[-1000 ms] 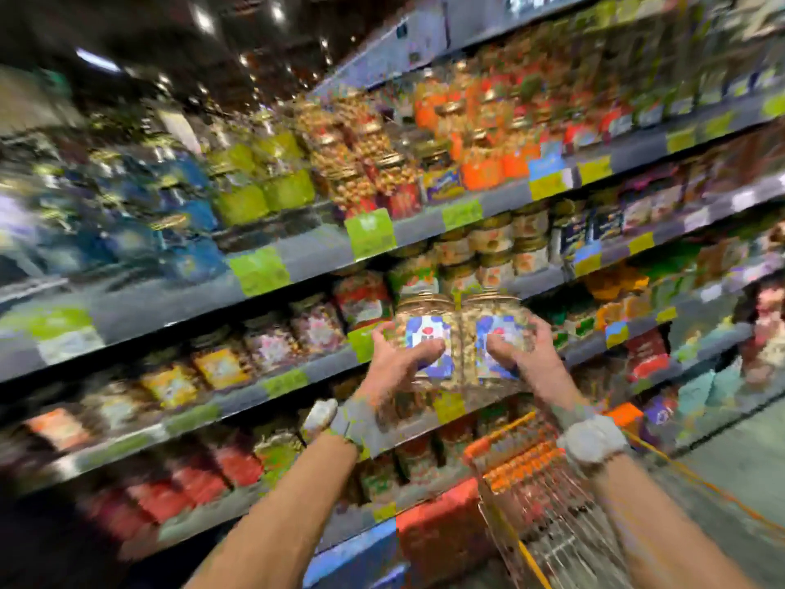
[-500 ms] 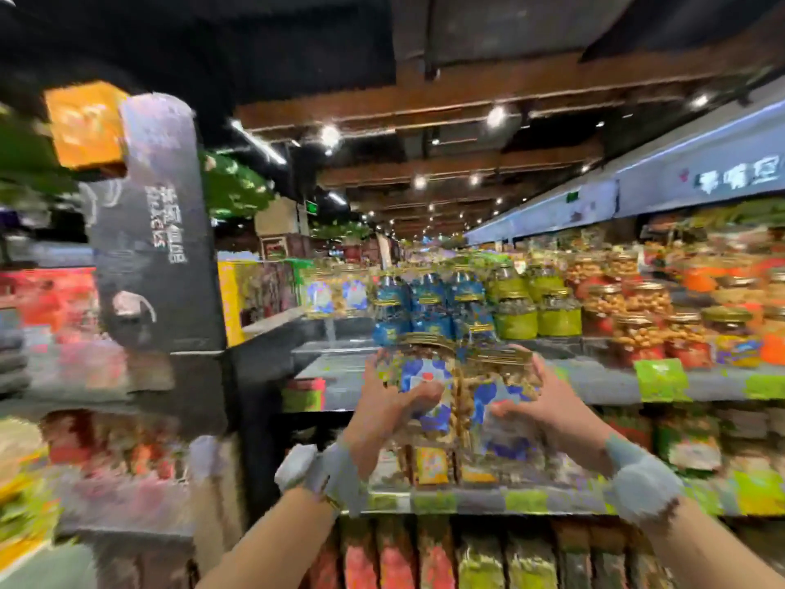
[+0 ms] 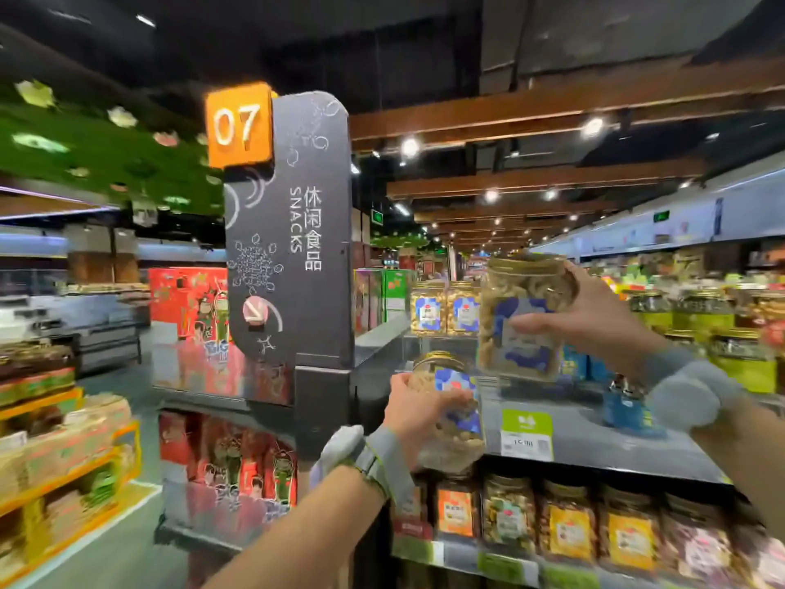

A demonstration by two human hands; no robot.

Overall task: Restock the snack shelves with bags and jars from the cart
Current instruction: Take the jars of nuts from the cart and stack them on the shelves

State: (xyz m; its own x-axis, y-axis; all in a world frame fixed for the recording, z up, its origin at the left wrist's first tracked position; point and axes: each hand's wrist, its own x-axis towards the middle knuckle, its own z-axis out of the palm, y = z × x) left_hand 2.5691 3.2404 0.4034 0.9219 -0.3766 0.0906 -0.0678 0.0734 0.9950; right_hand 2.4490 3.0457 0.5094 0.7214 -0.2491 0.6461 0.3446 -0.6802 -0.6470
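My left hand [image 3: 414,414] grips a clear snack jar [image 3: 456,412] with a gold lid and blue label, held at the front edge of the grey shelf [image 3: 594,444]. My right hand [image 3: 594,320] holds a second, matching jar [image 3: 524,316] higher up, tilted, above that shelf. Two jars of the same kind [image 3: 444,308] stand at the shelf's far left end. The cart is out of view.
A dark aisle sign [image 3: 297,231] marked "07 SNACKS" stands just left of the shelf end. Green-label jars [image 3: 696,320] fill the shelf to the right; a blue jar [image 3: 624,406] stands under my right wrist. Orange and yellow-label jars [image 3: 569,525] line the shelf below.
The view has swung left to the shelf end. Both jars were side by side at chest height; now my right hand has raised its jar and my left has lowered its jar to the shelf edge.
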